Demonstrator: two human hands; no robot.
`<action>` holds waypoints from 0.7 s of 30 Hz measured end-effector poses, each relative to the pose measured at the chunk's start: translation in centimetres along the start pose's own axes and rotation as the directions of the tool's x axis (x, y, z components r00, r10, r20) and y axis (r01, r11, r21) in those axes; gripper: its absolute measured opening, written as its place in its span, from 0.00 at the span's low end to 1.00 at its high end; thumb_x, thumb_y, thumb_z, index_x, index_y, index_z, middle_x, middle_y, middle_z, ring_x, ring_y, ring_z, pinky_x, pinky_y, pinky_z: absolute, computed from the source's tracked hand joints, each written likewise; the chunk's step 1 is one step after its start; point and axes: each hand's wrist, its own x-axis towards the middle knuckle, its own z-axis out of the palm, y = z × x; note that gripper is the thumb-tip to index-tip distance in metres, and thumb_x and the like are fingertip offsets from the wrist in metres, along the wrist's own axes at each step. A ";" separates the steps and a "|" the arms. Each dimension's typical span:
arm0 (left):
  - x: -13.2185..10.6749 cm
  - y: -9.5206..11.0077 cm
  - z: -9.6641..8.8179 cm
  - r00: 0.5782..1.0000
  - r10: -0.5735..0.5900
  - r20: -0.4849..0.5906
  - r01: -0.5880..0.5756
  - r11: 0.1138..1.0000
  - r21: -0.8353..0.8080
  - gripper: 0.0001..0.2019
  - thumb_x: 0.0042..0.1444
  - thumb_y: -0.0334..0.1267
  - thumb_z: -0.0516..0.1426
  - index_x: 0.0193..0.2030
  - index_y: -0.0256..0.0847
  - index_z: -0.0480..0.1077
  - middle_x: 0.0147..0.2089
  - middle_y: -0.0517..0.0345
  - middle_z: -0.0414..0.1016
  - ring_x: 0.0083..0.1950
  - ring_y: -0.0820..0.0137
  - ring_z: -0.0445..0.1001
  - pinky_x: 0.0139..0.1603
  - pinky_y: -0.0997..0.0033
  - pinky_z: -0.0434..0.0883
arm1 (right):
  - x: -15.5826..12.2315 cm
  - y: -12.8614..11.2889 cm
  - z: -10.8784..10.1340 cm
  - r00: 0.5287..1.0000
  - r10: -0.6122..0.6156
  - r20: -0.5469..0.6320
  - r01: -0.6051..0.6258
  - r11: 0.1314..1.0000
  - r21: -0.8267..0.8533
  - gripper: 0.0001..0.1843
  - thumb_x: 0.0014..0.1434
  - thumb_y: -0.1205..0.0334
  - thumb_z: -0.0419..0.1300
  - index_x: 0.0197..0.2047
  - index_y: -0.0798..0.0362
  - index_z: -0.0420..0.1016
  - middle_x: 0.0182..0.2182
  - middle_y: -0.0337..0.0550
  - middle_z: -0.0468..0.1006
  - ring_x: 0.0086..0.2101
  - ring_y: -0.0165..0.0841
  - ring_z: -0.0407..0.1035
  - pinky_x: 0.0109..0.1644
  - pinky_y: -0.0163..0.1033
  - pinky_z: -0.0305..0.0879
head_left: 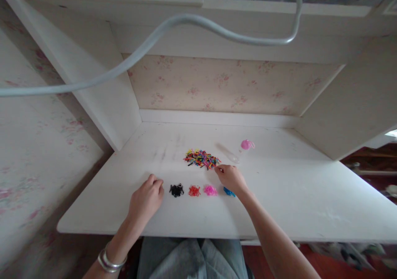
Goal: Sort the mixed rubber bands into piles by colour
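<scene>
A mixed heap of small colourful rubber bands (203,159) lies in the middle of the white table. At its right edge is my right hand (232,177), thumb and finger pinched on what looks like a small rubber band, mostly hidden. Nearer me runs a row of sorted piles: black bands (176,190), red bands (194,191), pink bands (210,190) and blue bands (228,192). My right hand partly covers the blue pile. Left of the black pile, my left hand (147,197) rests on the table with its fingers curled closed; nothing shows in it.
Behind the heap lies a clear plastic container (232,156), with a pink lid or ball-like piece (247,144) beside it. White side panels and a low back ledge (217,117) bound the table (294,200). A pale cable (192,19) crosses the upper view.
</scene>
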 end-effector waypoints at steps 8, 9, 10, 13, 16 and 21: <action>-0.2 0.4 0.3 1.000 0.028 -0.001 -0.028 1.000 -0.015 0.11 0.59 0.38 0.47 0.41 0.47 0.70 0.42 0.57 0.68 0.38 0.71 0.71 0.30 0.74 0.63 | -1.3 -0.1 -0.6 0.998 -0.005 -0.062 0.007 0.999 0.037 0.20 0.63 0.51 0.46 0.40 0.45 0.79 0.33 0.42 0.80 0.36 0.34 0.73 0.33 0.32 0.56; -0.3 0.4 0.3 0.999 0.032 -0.003 -0.032 0.999 -0.006 0.12 0.59 0.38 0.47 0.40 0.47 0.70 0.42 0.57 0.68 0.37 0.71 0.71 0.30 0.74 0.62 | -1.9 -0.5 -0.6 0.998 -0.011 -0.070 0.013 0.999 0.040 0.20 0.63 0.51 0.45 0.40 0.44 0.79 0.33 0.41 0.80 0.35 0.34 0.73 0.33 0.32 0.56; -0.3 0.4 0.4 0.999 0.037 -0.003 -0.037 0.999 0.000 0.12 0.60 0.39 0.46 0.40 0.47 0.70 0.41 0.58 0.67 0.36 0.71 0.71 0.29 0.74 0.61 | -2.5 -1.0 -0.6 0.997 -0.022 -0.077 0.026 0.999 0.043 0.20 0.63 0.51 0.45 0.40 0.43 0.78 0.33 0.40 0.80 0.35 0.33 0.73 0.33 0.32 0.55; -0.3 0.5 0.4 0.999 0.044 0.001 -0.044 0.999 0.009 0.12 0.60 0.40 0.45 0.38 0.47 0.70 0.41 0.58 0.67 0.36 0.72 0.71 0.28 0.75 0.59 | -4.8 -2.8 -0.2 0.989 -0.107 -0.105 0.112 0.993 0.043 0.19 0.64 0.52 0.45 0.37 0.42 0.78 0.34 0.37 0.80 0.33 0.32 0.72 0.31 0.32 0.53; -0.4 0.6 0.3 0.999 0.047 0.007 -0.047 0.999 -0.013 0.12 0.60 0.40 0.46 0.38 0.47 0.69 0.42 0.59 0.68 0.35 0.74 0.71 0.28 0.75 0.59 | -6.7 -4.7 0.7 0.969 -0.211 -0.131 0.213 0.977 -0.003 0.19 0.65 0.54 0.44 0.36 0.44 0.76 0.32 0.37 0.80 0.30 0.31 0.72 0.29 0.32 0.51; -0.6 0.6 -0.1 0.999 0.037 -0.015 -0.037 0.997 -0.063 0.12 0.61 0.42 0.46 0.39 0.48 0.70 0.43 0.59 0.69 0.35 0.74 0.71 0.30 0.76 0.59 | -7.7 -6.6 2.1 0.952 -0.282 -0.121 0.271 0.958 -0.097 0.21 0.66 0.55 0.41 0.34 0.47 0.74 0.30 0.39 0.79 0.28 0.31 0.71 0.27 0.32 0.49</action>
